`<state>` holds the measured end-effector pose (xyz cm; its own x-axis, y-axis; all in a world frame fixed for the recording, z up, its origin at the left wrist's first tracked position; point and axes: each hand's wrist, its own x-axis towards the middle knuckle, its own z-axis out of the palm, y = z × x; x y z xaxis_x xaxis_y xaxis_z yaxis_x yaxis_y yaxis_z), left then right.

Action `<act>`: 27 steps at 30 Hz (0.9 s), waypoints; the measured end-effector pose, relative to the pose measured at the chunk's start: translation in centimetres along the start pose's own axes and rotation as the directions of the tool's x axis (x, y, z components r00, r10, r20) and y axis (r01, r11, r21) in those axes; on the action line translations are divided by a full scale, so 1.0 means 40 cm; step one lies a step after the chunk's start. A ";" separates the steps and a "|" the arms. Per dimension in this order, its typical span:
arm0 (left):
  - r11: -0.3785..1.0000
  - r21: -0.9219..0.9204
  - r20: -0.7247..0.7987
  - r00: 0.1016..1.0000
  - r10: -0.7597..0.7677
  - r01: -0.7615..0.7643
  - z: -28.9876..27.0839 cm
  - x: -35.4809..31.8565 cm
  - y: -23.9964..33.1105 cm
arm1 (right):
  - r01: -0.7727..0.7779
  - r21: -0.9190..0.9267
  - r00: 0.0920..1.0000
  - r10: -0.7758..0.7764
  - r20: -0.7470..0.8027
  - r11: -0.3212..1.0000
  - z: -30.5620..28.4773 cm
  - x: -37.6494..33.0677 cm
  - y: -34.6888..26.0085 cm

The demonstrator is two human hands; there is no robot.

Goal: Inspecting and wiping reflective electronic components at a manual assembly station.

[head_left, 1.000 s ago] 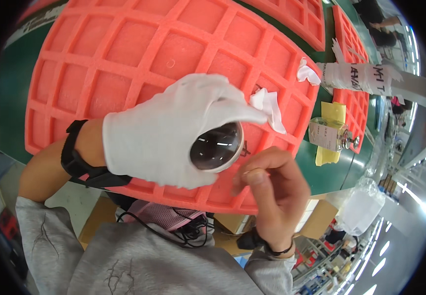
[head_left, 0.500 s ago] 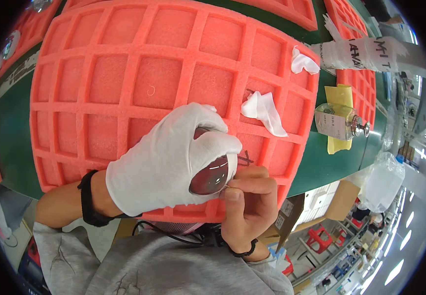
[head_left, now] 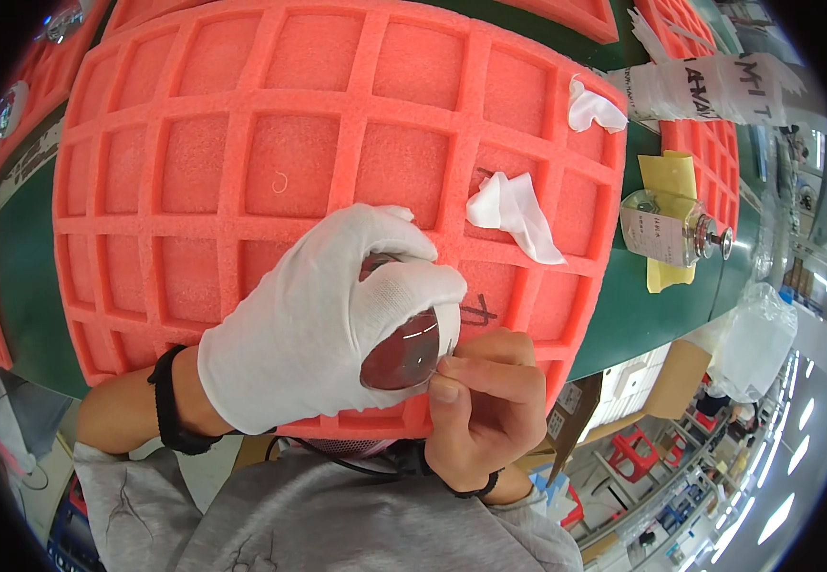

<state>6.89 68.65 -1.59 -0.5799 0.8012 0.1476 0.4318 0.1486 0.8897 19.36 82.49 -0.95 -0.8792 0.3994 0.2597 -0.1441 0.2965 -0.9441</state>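
Observation:
My left hand [head_left: 304, 329], in a white glove, is closed around a round, glossy lens-like glass piece [head_left: 402, 355] that looks dark red. A white band [head_left: 448, 326] runs along the right side of this piece; whether it is part of it or a strip of cloth, I cannot tell. My bare right hand [head_left: 490, 400] pinches with thumb and forefinger at the glass piece's lower right edge. What lies between those fingertips is too small to make out. Both hands are over the near part of a red foam tray [head_left: 357, 143] with square pockets.
Two crumpled white cloths [head_left: 516, 214] [head_left: 593, 107] lie on the tray's right part. To its right, a glass bottle with a metal top [head_left: 660, 232] stands on a yellow cloth [head_left: 668, 172] on the green table [head_left: 614, 310]. An open cardboard box [head_left: 676, 381] is beyond the table edge.
The view has shifted slightly. The glass piece is tilted a little differently in my left hand, and my right fingertips remain pinched at its edge.

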 end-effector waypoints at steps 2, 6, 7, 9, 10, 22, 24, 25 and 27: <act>1.000 0.004 0.003 1.000 -0.002 0.002 -0.002 0.001 0.002 | 0.005 0.009 1.000 -0.005 -0.001 1.000 0.000 0.001 0.000; 1.000 -0.009 0.011 1.000 -0.007 0.007 -0.004 0.004 0.008 | 0.012 0.012 1.000 -0.012 -0.022 1.000 0.004 -0.001 0.001; 1.000 -0.005 0.009 1.000 -0.007 0.007 -0.003 0.003 0.009 | 0.013 0.013 1.000 -0.013 -0.020 1.000 0.005 -0.003 0.002; 1.000 0.004 0.004 1.000 -0.006 0.006 -0.003 0.002 0.008 | 0.021 0.008 0.999 -0.021 -0.032 1.000 0.008 -0.009 0.006; 1.000 0.004 0.002 1.000 -0.006 0.006 -0.003 0.001 0.007 | 0.025 0.006 0.999 -0.024 -0.037 1.000 0.009 -0.011 0.007; 1.000 0.015 0.001 1.000 0.006 -0.006 0.003 -0.005 -0.002 | -0.078 0.091 0.994 0.085 -0.071 0.993 0.022 -0.015 0.003; 1.000 0.024 -0.002 1.000 0.010 -0.010 0.004 -0.006 -0.004 | -0.135 0.109 0.987 0.143 -0.072 0.985 0.027 -0.014 -0.010; 1.000 0.029 -0.004 1.000 0.012 -0.012 0.004 -0.006 -0.004 | -0.191 0.128 0.977 0.201 -0.072 0.973 0.029 -0.013 -0.017; 1.000 0.024 -0.005 1.000 0.015 -0.015 0.004 -0.005 -0.004 | -0.246 0.145 0.963 0.258 -0.073 0.958 0.029 -0.012 -0.019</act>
<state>7.05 68.58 -1.83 -0.5769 0.8003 0.1634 0.4573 0.1507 0.8765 19.36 81.07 -0.57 -0.8512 0.5244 0.0213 0.0121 0.0602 -0.9981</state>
